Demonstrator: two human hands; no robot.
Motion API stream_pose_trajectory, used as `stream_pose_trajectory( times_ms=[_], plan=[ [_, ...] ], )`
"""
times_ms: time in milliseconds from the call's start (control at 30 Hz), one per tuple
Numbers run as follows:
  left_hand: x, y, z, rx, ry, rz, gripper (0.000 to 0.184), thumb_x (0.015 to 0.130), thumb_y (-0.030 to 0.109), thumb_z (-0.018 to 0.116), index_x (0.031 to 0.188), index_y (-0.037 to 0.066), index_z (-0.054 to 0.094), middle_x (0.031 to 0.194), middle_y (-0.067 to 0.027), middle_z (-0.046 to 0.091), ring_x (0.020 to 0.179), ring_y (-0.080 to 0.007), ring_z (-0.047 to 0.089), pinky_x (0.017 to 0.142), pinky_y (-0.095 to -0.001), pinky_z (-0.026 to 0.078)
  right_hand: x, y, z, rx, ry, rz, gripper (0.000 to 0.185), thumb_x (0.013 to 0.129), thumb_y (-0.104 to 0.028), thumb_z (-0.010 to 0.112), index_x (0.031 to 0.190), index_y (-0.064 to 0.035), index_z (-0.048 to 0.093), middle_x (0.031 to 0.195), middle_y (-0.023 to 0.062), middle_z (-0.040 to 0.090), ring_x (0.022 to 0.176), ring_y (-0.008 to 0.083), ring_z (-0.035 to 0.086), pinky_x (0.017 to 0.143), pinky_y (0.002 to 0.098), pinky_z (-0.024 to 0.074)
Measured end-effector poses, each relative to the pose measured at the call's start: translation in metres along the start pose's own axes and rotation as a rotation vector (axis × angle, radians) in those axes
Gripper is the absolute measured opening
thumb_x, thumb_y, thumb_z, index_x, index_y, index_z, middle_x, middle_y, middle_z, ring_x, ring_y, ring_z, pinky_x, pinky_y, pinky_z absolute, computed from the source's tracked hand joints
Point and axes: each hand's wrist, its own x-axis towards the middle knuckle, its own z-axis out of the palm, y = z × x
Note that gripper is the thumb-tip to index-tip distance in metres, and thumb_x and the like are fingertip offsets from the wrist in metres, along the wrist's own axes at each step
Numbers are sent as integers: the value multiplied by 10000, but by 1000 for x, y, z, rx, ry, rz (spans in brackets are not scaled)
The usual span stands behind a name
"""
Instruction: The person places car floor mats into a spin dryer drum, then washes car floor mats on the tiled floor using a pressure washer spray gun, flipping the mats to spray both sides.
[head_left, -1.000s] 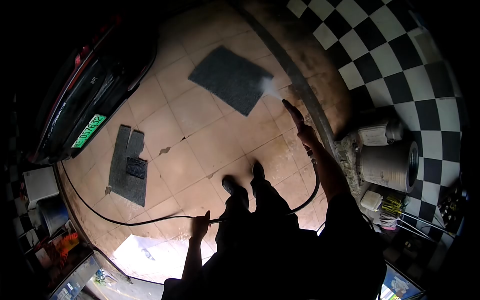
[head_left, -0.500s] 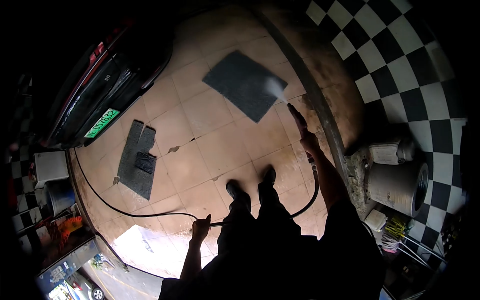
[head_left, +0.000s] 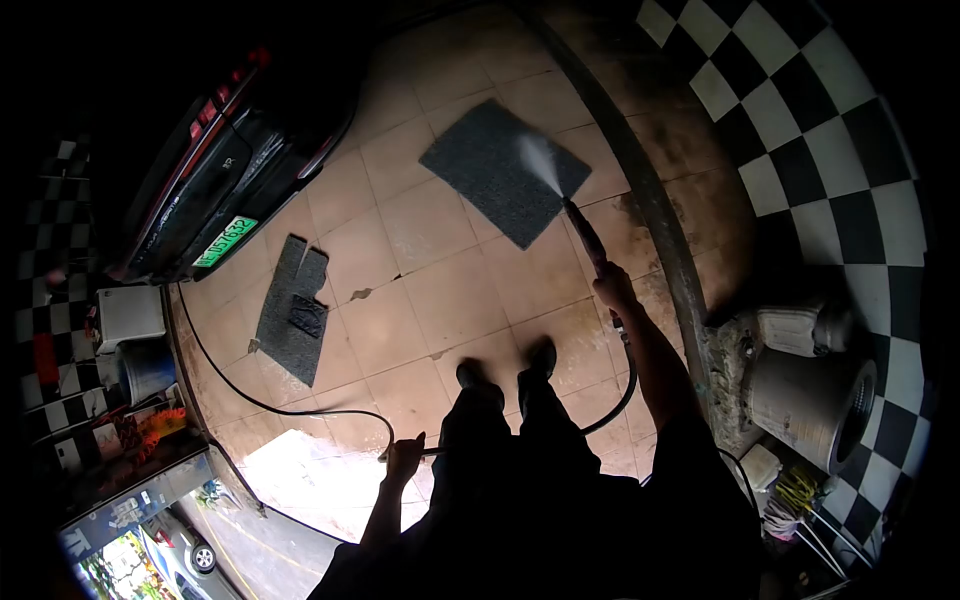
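Note:
My right hand [head_left: 615, 290] is closed round the grip of a spray gun [head_left: 586, 235]. White spray [head_left: 540, 163] leaves its tip and strikes the large grey mat [head_left: 490, 165] lying flat on the tiles. A black hose [head_left: 628, 380] runs from the gun's rear back behind my legs. Down to the left, my left hand [head_left: 404, 458] grips the same hose, which trails on across the floor. A second, irregularly cut grey mat [head_left: 290, 335] lies at the left with a small dark piece [head_left: 308, 315] on it.
A dark car [head_left: 235, 165] with a green plate stands at upper left. Along the left edge are a white box [head_left: 130, 315] and a bucket [head_left: 145, 370]. To the right, a raised kerb [head_left: 655, 220], a large pot [head_left: 805, 405] and mops [head_left: 795, 495] line the checkered wall.
The spray gun's tip has swung slightly left, and the spray now lands farther in from the mat's right corner. The whole view has shifted a little. Both hands keep their hold.

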Motion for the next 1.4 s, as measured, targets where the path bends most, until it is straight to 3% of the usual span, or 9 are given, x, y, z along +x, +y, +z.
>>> stream_pose_trajectory(
  times_ms=[200, 500, 800, 933, 1000, 1100, 1133, 1300, 1400],
  plan=[
    [13, 1, -6, -34, -152, 145, 220, 918, 203, 443, 999, 17, 529, 569, -67, 590, 489, -213, 584, 435, -336, 451, -28, -33, 0, -58, -243, -74, 281, 688, -154, 570, 943, -37, 563, 867, 212, 625, 833, 377, 605, 729, 455, 491],
    [38, -56, -12, -142, -299, -77, 386, 955, 291, 352, 807, 42, 609, 564, -58, 605, 532, -220, 603, 463, -349, 466, 37, -61, -13, -4, 38, -38, 253, 707, -173, 575, 910, -24, 554, 845, 210, 625, 811, 388, 603, 708, 460, 495],
    [82, -126, -39, -158, -330, 107, 288, 902, 179, 435, 1157, 62, 502, 645, -34, 629, 525, -196, 607, 405, -327, 455, 107, -165, -20, -39, 45, -27, 307, 721, -184, 593, 985, -30, 558, 876, 205, 629, 841, 368, 606, 717, 442, 500],
    [104, -132, -75, -332, -619, -147, 328, 918, 336, 419, 935, 60, 594, 652, -61, 637, 522, -198, 606, 476, -325, 480, 128, -167, -25, -79, 180, -107, 334, 725, -205, 600, 1004, -28, 556, 866, 198, 634, 832, 355, 616, 718, 430, 502],
    [123, -121, -110, -554, -769, -345, 544, 896, 511, 402, 700, 55, 626, 666, -74, 647, 534, -193, 614, 583, -321, 500, 127, -165, -33, 165, 108, 170, 260, 709, -194, 644, 875, -17, 549, 683, 141, 607, 597, 243, 621, 547, 362, 486],
    [143, -145, -79, -516, -619, -148, 544, 875, 542, 426, 722, 60, 625, 654, -73, 642, 587, -201, 630, 642, -345, 495, 133, -93, -13, 229, 177, 65, 289, 705, -192, 670, 890, -13, 537, 675, 91, 599, 552, 158, 589, 523, 314, 471],
    [171, -124, -104, -594, -694, -381, 528, 859, 546, 457, 754, 58, 628, 666, -80, 643, 655, -221, 640, 686, -350, 486, 131, -83, -13, 286, 238, -14, 270, 712, -158, 667, 884, -13, 519, 652, 64, 578, 513, 148, 558, 490, 297, 451],
    [331, -141, 38, -939, -377, -294, 304, 823, 303, 636, 970, 40, 595, 824, -47, 629, 756, -121, 593, 661, -261, 471, 134, -19, 3, 991, -80, 283, 220, 737, -35, 618, 924, -29, 501, 612, 44, 523, 496, 135, 526, 482, 272, 446],
    [454, -70, 75, -1379, -329, -621, 309, 849, 344, 605, 676, 113, 493, 545, 43, 410, 465, -50, 400, 429, -180, 318, 144, 36, 42, 1034, -18, 417, 298, 735, -38, 612, 1013, -13, 509, 634, 58, 545, 516, 157, 546, 515, 287, 470]
  ],
)
